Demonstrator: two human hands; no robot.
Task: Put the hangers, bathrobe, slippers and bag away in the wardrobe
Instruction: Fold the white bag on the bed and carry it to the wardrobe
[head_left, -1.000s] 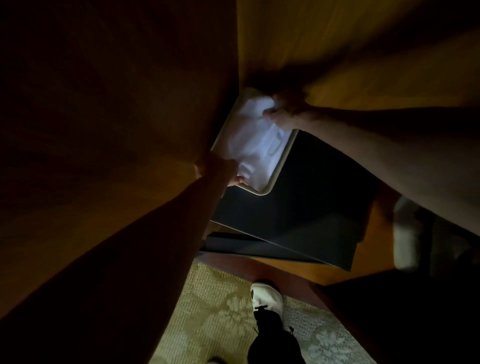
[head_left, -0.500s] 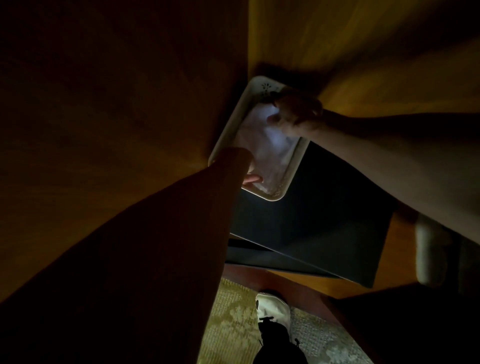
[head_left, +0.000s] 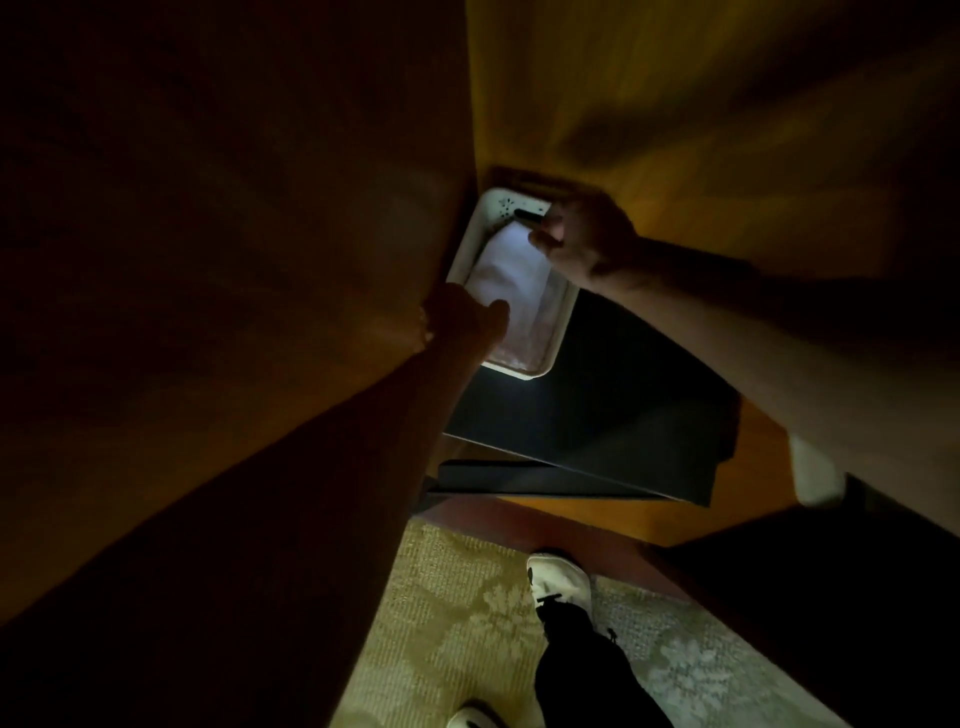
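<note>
Dim wardrobe corner, both hands down on a white tray (head_left: 470, 244) atop a dark box (head_left: 613, 410).
Head view: left hand (head_left: 462, 322) grips the rim at 8 o'clock, right hand (head_left: 582, 239) pinches the far end at 1 o'clock; the folded white bag (head_left: 506, 275) inside looks light, soft and slippery, so hold the stiff rim.
</note>
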